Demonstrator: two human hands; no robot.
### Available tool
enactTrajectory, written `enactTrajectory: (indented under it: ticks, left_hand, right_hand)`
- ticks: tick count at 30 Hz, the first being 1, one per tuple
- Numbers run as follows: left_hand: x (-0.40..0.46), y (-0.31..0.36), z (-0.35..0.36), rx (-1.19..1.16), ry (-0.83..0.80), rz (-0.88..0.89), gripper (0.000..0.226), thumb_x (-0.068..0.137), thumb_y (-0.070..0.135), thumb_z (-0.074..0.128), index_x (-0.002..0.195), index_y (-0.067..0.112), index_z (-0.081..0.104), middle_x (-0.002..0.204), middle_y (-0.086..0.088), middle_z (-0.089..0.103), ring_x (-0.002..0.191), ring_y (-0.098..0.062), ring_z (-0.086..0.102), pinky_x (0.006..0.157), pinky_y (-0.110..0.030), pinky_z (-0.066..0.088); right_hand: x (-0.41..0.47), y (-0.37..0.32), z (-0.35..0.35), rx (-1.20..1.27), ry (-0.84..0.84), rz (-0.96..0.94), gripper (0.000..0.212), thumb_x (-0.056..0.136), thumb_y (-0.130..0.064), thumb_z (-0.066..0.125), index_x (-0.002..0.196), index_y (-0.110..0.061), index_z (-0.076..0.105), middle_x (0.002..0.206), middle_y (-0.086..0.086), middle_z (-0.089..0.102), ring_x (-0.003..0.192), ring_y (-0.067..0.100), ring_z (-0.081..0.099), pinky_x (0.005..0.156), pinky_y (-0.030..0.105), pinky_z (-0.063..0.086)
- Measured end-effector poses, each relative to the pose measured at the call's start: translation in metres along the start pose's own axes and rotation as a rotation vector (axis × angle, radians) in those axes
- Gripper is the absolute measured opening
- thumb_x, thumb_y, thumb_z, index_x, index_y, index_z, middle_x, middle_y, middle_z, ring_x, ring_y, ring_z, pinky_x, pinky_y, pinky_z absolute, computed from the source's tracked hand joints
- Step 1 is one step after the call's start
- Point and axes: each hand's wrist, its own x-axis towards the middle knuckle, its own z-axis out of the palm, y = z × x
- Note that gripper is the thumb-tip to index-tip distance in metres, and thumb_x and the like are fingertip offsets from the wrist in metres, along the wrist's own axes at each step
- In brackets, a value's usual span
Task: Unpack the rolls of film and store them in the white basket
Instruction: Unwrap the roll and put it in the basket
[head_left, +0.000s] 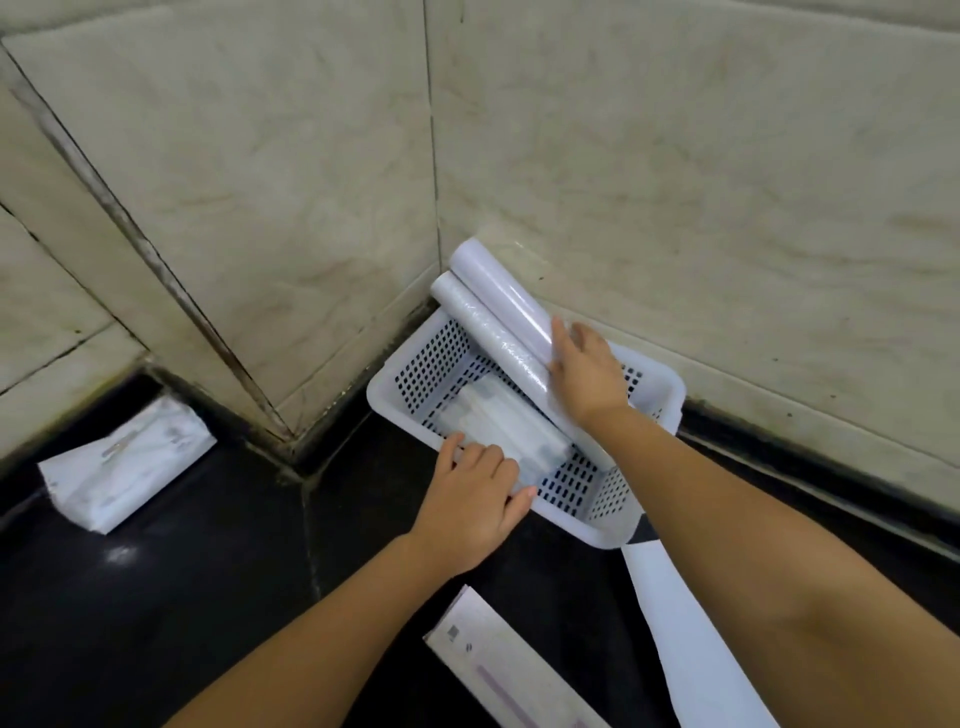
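Note:
The white perforated basket (402, 364) stands on the dark counter in the corner against the tiled wall. Two long film rolls (498, 306) lie slanted in it, their far ends sticking up over the back rim. My right hand (587, 379) rests on both rolls near their middle, fingers spread over them. A bundle of shorter clear-wrapped rolls (511, 423) lies on the basket floor. My left hand (475, 501) is closed on the near end of that bundle at the front rim.
A white plastic-wrapped packet (124, 467) lies on the counter at left. A flat white package with printing (504, 665) lies near the bottom edge, beside a white sheet (685, 649) running under my right forearm. Beige tiled walls close in the corner.

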Motion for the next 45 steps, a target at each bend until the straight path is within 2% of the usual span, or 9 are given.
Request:
enactTrajectory:
  ticks: [4, 8, 10, 14, 16, 20, 26, 30, 45]
  left_hand:
    - [0.001, 0.002, -0.009, 0.045, -0.075, -0.004, 0.041, 0.091, 0.041, 0.035, 0.078, 0.016, 0.064, 0.078, 0.000, 0.064, 0.080, -0.021, 0.062, 0.100, -0.045, 0.042]
    - [0.003, 0.002, -0.017, 0.078, -0.331, -0.029, 0.055, 0.094, 0.043, 0.010, 0.110, 0.016, 0.055, 0.112, -0.003, 0.057, 0.111, -0.022, 0.048, 0.115, -0.043, 0.016]
    - [0.006, 0.002, -0.023, 0.117, -0.449, 0.021, 0.066, 0.090, 0.038, -0.005, 0.122, 0.015, 0.048, 0.124, -0.004, 0.050, 0.119, -0.024, 0.040, 0.115, -0.044, 0.011]
    - [0.008, 0.020, -0.036, -0.019, -0.411, -0.033, 0.040, 0.097, 0.042, 0.030, 0.124, 0.019, 0.049, 0.125, 0.000, 0.052, 0.122, -0.019, 0.043, 0.116, -0.043, 0.016]
    - [0.005, 0.043, -0.042, -0.060, -0.357, 0.005, 0.037, 0.096, 0.041, 0.036, 0.123, 0.020, 0.050, 0.123, 0.001, 0.054, 0.119, -0.017, 0.046, 0.114, -0.040, 0.021]
    - [0.002, 0.103, -0.053, -0.194, -0.261, 0.081, 0.031, 0.095, 0.037, 0.040, 0.108, 0.016, 0.059, 0.104, -0.002, 0.063, 0.098, -0.020, 0.057, 0.089, -0.032, 0.042]
    - [-0.009, 0.210, -0.061, -0.436, -0.356, 0.065, 0.024, 0.096, 0.034, 0.040, 0.089, 0.017, 0.055, 0.086, 0.004, 0.052, 0.081, -0.016, 0.055, 0.070, -0.032, 0.041]
    - [-0.017, 0.287, -0.053, -0.478, -0.409, 0.175, 0.025, 0.096, 0.034, 0.040, 0.085, 0.016, 0.053, 0.083, 0.002, 0.051, 0.083, -0.023, 0.058, 0.070, -0.035, 0.043]
    - [-0.060, 0.557, -0.013, -0.437, -0.638, 0.783, 0.032, 0.096, 0.039, 0.037, 0.099, 0.014, 0.058, 0.104, -0.005, 0.062, 0.094, -0.026, 0.060, 0.079, -0.039, 0.050]
  right_hand:
    - [-0.007, 0.010, -0.017, -0.073, -0.143, 0.022, 0.064, 0.094, -0.020, 0.046, 0.149, -0.021, 0.014, 0.156, 0.017, 0.017, 0.142, 0.032, 0.020, 0.112, 0.045, 0.027]
    - [-0.030, 0.021, -0.036, -0.015, -0.184, 0.067, 0.063, 0.093, -0.014, 0.045, 0.149, -0.021, 0.017, 0.158, 0.015, 0.014, 0.144, 0.031, 0.017, 0.114, 0.041, 0.025]
    - [-0.049, 0.024, -0.049, 0.037, -0.147, 0.091, 0.061, 0.094, -0.011, 0.041, 0.150, -0.020, 0.019, 0.157, 0.014, 0.018, 0.142, 0.030, 0.021, 0.114, 0.040, 0.026]
    - [-0.104, 0.040, -0.076, 0.087, -0.030, 0.098, 0.051, 0.093, -0.010, 0.040, 0.144, -0.014, 0.033, 0.147, 0.015, 0.036, 0.130, 0.033, 0.040, 0.104, 0.043, 0.039]
    - [-0.138, 0.053, -0.087, 0.121, 0.016, 0.116, 0.044, 0.094, -0.013, 0.041, 0.139, -0.013, 0.042, 0.140, 0.013, 0.045, 0.124, 0.032, 0.046, 0.099, 0.043, 0.043]
    - [-0.212, 0.090, -0.098, 0.151, 0.028, 0.208, 0.038, 0.097, -0.017, 0.039, 0.133, -0.014, 0.051, 0.134, 0.008, 0.052, 0.117, 0.027, 0.054, 0.095, 0.037, 0.047]
    - [-0.323, 0.150, -0.112, 0.120, 0.056, 0.349, 0.036, 0.097, -0.029, 0.038, 0.129, -0.020, 0.053, 0.121, 0.003, 0.057, 0.102, 0.021, 0.060, 0.080, 0.032, 0.049]
    - [-0.398, 0.191, -0.125, 0.077, 0.085, 0.462, 0.036, 0.097, -0.035, 0.039, 0.127, -0.021, 0.053, 0.120, 0.003, 0.058, 0.106, 0.024, 0.060, 0.082, 0.035, 0.050]
    - [-0.660, 0.327, -0.170, 0.053, 0.271, 1.089, 0.034, 0.096, -0.031, 0.041, 0.125, -0.019, 0.054, 0.122, 0.008, 0.057, 0.110, 0.028, 0.057, 0.088, 0.039, 0.049]
